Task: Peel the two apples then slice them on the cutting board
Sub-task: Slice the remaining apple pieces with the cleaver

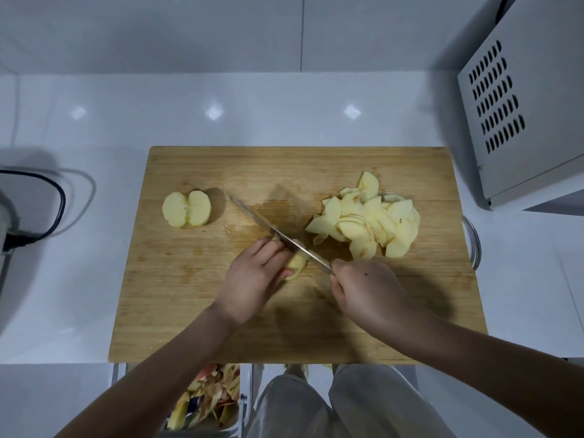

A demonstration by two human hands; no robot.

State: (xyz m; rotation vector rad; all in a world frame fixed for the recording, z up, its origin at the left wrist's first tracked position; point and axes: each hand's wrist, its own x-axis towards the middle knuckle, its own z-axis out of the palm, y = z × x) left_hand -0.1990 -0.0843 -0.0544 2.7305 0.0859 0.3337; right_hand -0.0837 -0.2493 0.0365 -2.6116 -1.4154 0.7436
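Note:
A wooden cutting board (pixel 196 311) lies on the white counter. My left hand (pixel 252 276) grips a peeled apple piece (pixel 297 265) near the board's middle. My right hand (pixel 366 289) grips the handle of a knife (pixel 278 233); its blade runs up and to the left and lies across the apple piece. At the board's left a peeled apple half (pixel 186 208) rests cut face up. On the right is a heap of apple slices (pixel 366 222).
A grey vented appliance (pixel 518 105) stands at the back right. A black cable and plug (pixel 38 216) lie at the left. Below the counter's front edge a bin (pixel 208 399) holds apple peels. A metal loop (pixel 474 241) shows at the board's right edge.

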